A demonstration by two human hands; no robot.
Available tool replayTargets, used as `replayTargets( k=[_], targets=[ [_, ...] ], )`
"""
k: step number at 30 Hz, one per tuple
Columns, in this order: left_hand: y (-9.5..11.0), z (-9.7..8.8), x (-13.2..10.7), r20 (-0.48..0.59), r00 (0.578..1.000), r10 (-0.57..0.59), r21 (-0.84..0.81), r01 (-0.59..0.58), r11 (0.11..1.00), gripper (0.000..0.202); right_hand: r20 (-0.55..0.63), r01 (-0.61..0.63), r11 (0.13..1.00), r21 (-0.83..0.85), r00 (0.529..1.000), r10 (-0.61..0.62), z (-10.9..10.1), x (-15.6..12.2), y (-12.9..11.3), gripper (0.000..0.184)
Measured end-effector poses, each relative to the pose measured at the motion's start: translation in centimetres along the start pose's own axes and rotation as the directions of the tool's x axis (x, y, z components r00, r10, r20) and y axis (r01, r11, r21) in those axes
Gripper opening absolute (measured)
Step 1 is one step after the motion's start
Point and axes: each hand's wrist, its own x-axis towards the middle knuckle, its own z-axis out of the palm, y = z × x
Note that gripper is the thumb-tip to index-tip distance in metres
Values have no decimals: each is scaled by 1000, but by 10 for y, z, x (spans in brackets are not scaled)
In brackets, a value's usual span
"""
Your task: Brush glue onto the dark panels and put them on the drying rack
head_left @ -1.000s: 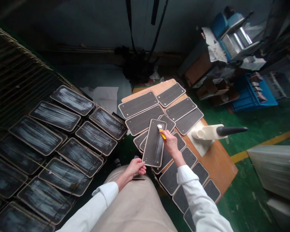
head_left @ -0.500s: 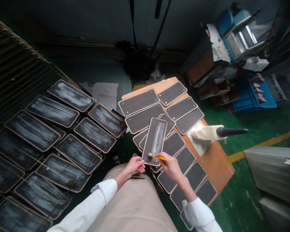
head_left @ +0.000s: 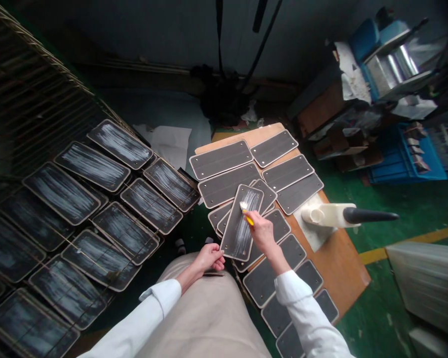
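Observation:
My left hand (head_left: 210, 257) pinches the near left corner of a dark rounded panel (head_left: 233, 226) with a pale rim. The panel lies aslant over other panels on the wooden board. In my right hand (head_left: 262, 229) is a small brush with a yellow handle (head_left: 248, 218). Its pale bristles (head_left: 243, 205) touch the panel's upper half. White streaks run lengthwise along the middle and right side of that panel. Dark panels without streaks (head_left: 224, 161) lie around it on the board.
To the left, a wire rack (head_left: 56, 74) bears several panels streaked white (head_left: 93, 166). A cream bottle with a black nozzle (head_left: 332, 215) stands on the wooden board (head_left: 343, 263). Farther right are a blue crate (head_left: 395, 166) and a machine with metal rollers (head_left: 399, 67).
My right hand has moved the brush from the panel's near end up toward its far end. White streaks now cover more of its width. My left hand keeps its corner hold.

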Motion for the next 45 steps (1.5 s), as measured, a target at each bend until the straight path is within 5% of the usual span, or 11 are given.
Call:
replayTargets(
  k=[7,10,14,19,23,25,31,35,38,40,45],
  targets=[
    [-1,0,-1,11,1000,2,4,-2,1000,27,313,-45,962,269,949,-43,-15,-86,-46,16],
    [-2,0,0,12,1000,9,15,-9,1000,29,351,-138,914,382,936,-5,-22,-77,-40,14],
    [-3,0,3,16,1000,7,33,-8,999,32,405,-256,816,519,914,29,-12,-28,-6,22],
    [-5,0,5,16,1000,19,37,-20,999,34,130,-188,741,645,982,135,-3,39,30,32],
    [-8,0,8,10,1000,26,34,-26,999,35,-175,-34,899,437,977,122,-9,68,38,29],
    [-9,1,9,9,1000,27,32,-28,999,35,-208,9,965,261,977,47,-10,68,36,25],
    [-7,4,4,17,999,34,22,-34,999,33,76,110,994,-7,991,-109,2,0,10,21],
    [-6,5,1,24,999,40,11,-40,999,33,263,91,987,131,957,-123,-3,-66,-18,22],
    [-6,6,1,14,999,33,12,-33,999,31,355,1,950,312,927,-118,-19,-87,-30,17],
    [-7,6,1,6,1000,30,18,-30,999,30,352,-49,921,386,931,-98,-31,-84,-28,16],
    [-6,7,-1,-13,999,36,30,-36,999,28,107,-107,928,358,992,74,-38,-67,-5,24]
  ],
)
